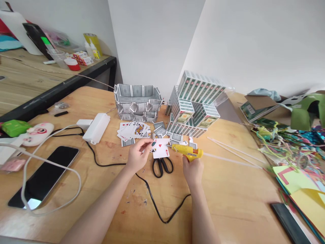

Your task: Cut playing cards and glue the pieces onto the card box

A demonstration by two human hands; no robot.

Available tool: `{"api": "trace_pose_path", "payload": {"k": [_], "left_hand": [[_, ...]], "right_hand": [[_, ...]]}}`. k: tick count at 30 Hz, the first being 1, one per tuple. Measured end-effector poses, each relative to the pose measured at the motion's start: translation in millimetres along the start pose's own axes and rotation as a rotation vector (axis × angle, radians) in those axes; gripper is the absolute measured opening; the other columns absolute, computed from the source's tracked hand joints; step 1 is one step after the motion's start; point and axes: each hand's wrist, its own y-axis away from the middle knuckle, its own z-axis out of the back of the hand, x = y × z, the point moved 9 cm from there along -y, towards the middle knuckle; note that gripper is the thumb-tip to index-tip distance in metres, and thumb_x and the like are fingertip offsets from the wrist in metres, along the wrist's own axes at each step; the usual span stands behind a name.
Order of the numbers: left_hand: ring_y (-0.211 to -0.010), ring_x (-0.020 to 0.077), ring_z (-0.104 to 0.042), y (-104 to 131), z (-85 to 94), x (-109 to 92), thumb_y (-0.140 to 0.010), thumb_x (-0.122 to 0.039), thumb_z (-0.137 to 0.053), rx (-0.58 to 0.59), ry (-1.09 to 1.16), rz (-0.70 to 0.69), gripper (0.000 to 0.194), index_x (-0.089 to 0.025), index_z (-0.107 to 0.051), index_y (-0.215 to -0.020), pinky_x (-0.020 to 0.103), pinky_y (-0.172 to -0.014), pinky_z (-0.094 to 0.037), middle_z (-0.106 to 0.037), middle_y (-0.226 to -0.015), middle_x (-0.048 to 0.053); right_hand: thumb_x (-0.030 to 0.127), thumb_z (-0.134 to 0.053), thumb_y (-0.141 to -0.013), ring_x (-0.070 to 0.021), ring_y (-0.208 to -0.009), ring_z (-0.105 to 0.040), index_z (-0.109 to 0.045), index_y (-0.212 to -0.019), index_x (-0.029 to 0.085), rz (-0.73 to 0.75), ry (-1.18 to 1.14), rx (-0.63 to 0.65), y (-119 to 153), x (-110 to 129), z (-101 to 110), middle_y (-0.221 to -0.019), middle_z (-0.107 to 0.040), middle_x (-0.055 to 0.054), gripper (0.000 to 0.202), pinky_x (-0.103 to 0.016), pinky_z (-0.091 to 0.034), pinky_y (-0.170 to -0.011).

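Near the centre of the head view, my left hand (pixel 139 154) pinches a small card piece beside a playing card with red hearts (pixel 160 149). My right hand (pixel 193 169) is wrapped round the handle of a yellow glue gun (pixel 187 151), whose nozzle points left at the cards. A clear glue stick (pixel 228 159) trails from the gun's rear. Black-handled scissors (pixel 162 166) lie just below the hearts card. Behind my left hand, face-up cards (pixel 134 130) are fanned on the table, with patterned card backs (pixel 175 137) scattered to their right.
A basket made of folded cards (pixel 138 101) stands at the back, beside stacked card boxes (pixel 195 101). A white power strip (pixel 96 128), black cable (pixel 152 200) and phone (pixel 45 176) lie left. Coloured strings (pixel 286 142) and papers (pixel 304 193) cover the right side.
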Motion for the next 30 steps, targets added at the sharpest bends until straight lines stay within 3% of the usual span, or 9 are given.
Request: {"api": "trace_pose_path", "payload": {"k": [7,18,24,30], "left_hand": [[-0.070,0.0128,-0.062,-0.1,1.0,2.9,-0.080,-0.026,-0.052,-0.002,-0.010,0.004,0.015,-0.017,-0.061,-0.088,0.022,-0.063,-0.051,-0.066,-0.081,0.005],[-0.069,0.0132,-0.063,-4.9,8.6,6.5,-0.077,-0.028,-0.056,-0.046,0.066,0.078,0.014,-0.016,-0.061,-0.084,0.023,-0.062,-0.052,-0.067,-0.079,0.004],[-0.073,0.0142,-0.063,-15.0,42.9,21.0,-0.074,-0.031,-0.060,-0.256,0.051,0.119,0.019,-0.015,-0.062,-0.083,0.024,-0.067,-0.052,-0.068,-0.082,0.006],[-0.079,0.0152,-0.063,-20.6,68.2,35.1,-0.073,-0.032,-0.060,-0.380,0.020,0.136,0.022,-0.014,-0.062,-0.086,0.025,-0.071,-0.051,-0.068,-0.086,0.006]], "right_hand": [[0.041,-0.043,-0.075,-0.0259,-0.059,-0.060,-0.049,-0.051,0.021,0.005,0.030,0.015,-0.3,-0.5,-1.2,-0.057,-0.060,-0.012,0.032,-0.030,-0.038,-0.051],[0.040,-0.044,-0.074,-0.0258,-0.064,-0.058,-0.052,-0.067,0.019,0.042,0.076,0.015,-4.7,-0.7,-2.2,-0.065,-0.059,-0.010,0.024,-0.032,-0.041,-0.057],[0.043,-0.056,-0.064,-0.0298,-0.088,-0.053,-0.051,-0.080,0.016,0.055,0.075,-0.115,-7.3,-11.6,6.1,-0.084,-0.054,-0.012,0.032,-0.038,-0.043,-0.073],[0.047,-0.062,-0.061,-0.0334,-0.094,-0.046,-0.047,-0.090,0.021,0.044,0.070,-0.270,2.3,-9.9,17.3,-0.094,-0.051,-0.013,0.042,-0.044,-0.040,-0.070]]}}
